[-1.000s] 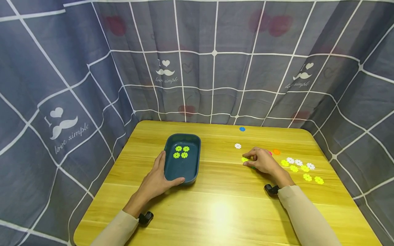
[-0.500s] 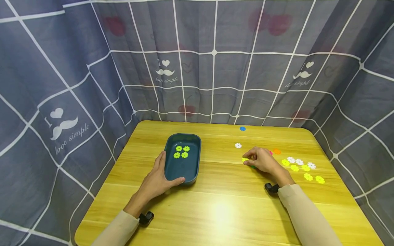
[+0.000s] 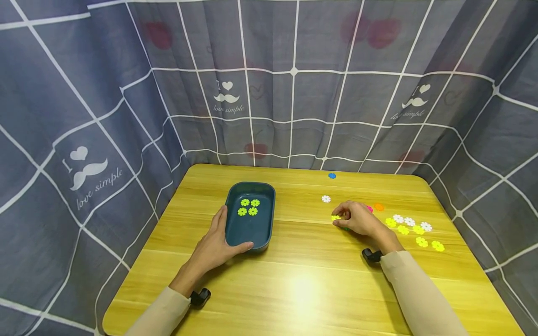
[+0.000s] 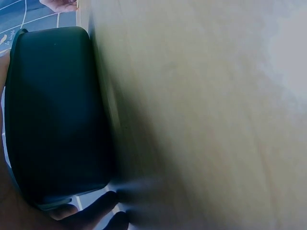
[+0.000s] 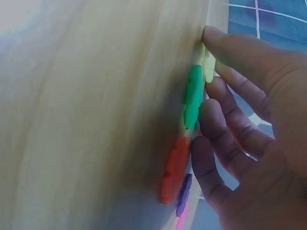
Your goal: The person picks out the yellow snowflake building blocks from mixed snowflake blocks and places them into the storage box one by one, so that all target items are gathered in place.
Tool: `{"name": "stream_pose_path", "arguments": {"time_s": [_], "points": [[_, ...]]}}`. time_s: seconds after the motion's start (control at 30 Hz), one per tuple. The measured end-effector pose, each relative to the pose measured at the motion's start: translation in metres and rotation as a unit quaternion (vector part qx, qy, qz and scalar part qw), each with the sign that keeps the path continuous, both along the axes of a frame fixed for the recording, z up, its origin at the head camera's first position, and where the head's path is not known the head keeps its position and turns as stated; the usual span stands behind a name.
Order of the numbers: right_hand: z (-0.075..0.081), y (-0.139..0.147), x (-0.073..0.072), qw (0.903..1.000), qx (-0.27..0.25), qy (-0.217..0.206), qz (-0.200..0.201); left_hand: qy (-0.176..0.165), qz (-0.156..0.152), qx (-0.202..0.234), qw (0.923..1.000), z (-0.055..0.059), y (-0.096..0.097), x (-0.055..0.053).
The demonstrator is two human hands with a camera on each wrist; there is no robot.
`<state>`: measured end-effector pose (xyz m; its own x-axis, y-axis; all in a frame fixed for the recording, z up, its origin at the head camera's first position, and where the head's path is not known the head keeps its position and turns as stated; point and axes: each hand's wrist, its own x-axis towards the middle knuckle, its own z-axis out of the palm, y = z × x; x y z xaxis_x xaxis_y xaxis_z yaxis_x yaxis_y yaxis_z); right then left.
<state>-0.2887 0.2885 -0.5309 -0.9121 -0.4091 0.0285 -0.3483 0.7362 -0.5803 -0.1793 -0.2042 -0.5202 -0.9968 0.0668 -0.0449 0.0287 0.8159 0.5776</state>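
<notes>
At the table (image 3: pixel 294 280), the right grip (image 3: pixel 355 218) pinches a yellow flower (image 3: pixel 335 218); left grip (image 3: pixel 213 245), spread, touches a tray (image 3: pixel 254 231).

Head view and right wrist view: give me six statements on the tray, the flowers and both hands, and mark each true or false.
1. The left hand touches the tray on the table. True.
2. The tray contains four yellow-green flowers. True.
3. The flower nearest the table's far edge is pink. False: it is the blue flower.
4. The right hand pinches a yellow flower outside the tray. True.
5. Just one white piece lies on the table. False: four white flowers show there.
6. In the right wrist view, every flower is yellow. False: a green flower shows too.
</notes>
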Motion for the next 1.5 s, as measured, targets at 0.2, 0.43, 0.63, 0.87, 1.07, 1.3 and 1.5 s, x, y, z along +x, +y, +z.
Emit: {"name": "stream_pose_path", "arguments": {"time_s": [0.2,0.43,0.63,0.87,1.07,1.3,1.5], "points": [[0.002,-0.001,-0.001,1.0000,-0.004,-0.001,0.001,0.003,-0.002,-0.002,1.0000,0.001,0.000,-0.001],[0.002,-0.002,-0.001,0.9999,0.014,0.002,-0.001,0.002,-0.002,-0.001,1.0000,0.000,0.000,0.000],[0.002,-0.004,-0.001,0.9999,0.011,0.008,0.001,0.000,0.000,-0.003,1.0000,0.000,0.000,0.000],[0.002,-0.006,0.000,0.9998,0.013,0.014,0.001,0.000,-0.001,-0.002,1.0000,-0.002,-0.001,0.000],[0.003,-0.008,0.000,0.9998,0.012,0.015,0.000,0.002,-0.003,-0.001,1.0000,-0.002,-0.001,0.000],[0.004,-0.012,0.000,0.9996,0.015,0.023,-0.006,0.002,-0.001,0.001,1.0000,-0.001,-0.001,0.000],[0.008,-0.017,0.002,0.9996,0.014,0.024,-0.005,0.002,0.000,0.005,1.0000,-0.002,-0.001,0.000]]}}
